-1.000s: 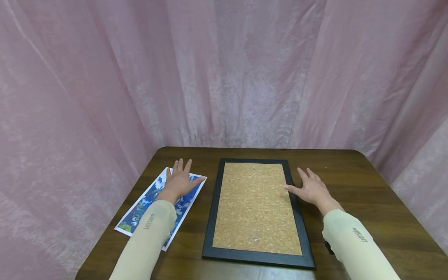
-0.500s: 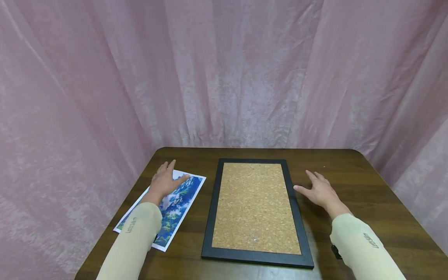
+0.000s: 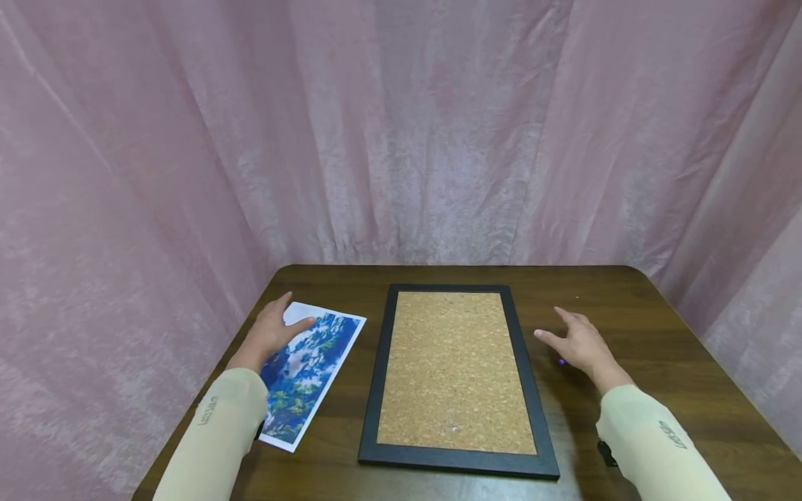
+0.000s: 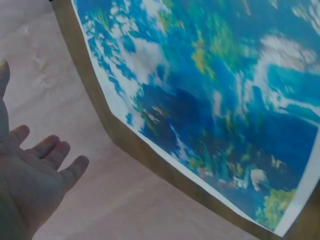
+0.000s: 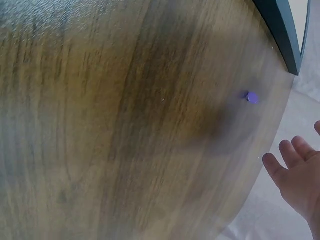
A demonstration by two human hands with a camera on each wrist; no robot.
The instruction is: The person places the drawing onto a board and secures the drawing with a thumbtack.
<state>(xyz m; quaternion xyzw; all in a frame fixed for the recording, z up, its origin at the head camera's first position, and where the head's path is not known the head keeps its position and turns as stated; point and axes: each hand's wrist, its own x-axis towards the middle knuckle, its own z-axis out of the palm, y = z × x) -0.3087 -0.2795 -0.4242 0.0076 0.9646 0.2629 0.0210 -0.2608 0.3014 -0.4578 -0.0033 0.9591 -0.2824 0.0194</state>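
- Pink curtain [image 3: 438, 139], brown table [image 3: 658, 334].
- Left hand [image 3: 266, 335], thumb spread, empty, by print [image 3: 313, 369]: probably thin, best lifted gently.
- Right hand [image 3: 583, 344], fingers relaxed, empty, near purple bit [image 5: 252, 97].

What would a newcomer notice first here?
Probably the black-framed cork board, lying mid-table against a pink curtain backdrop. Next, the vivid blue print, lying slanted to the board's left. Last, a tiny purple piece on the wood to the board's right.
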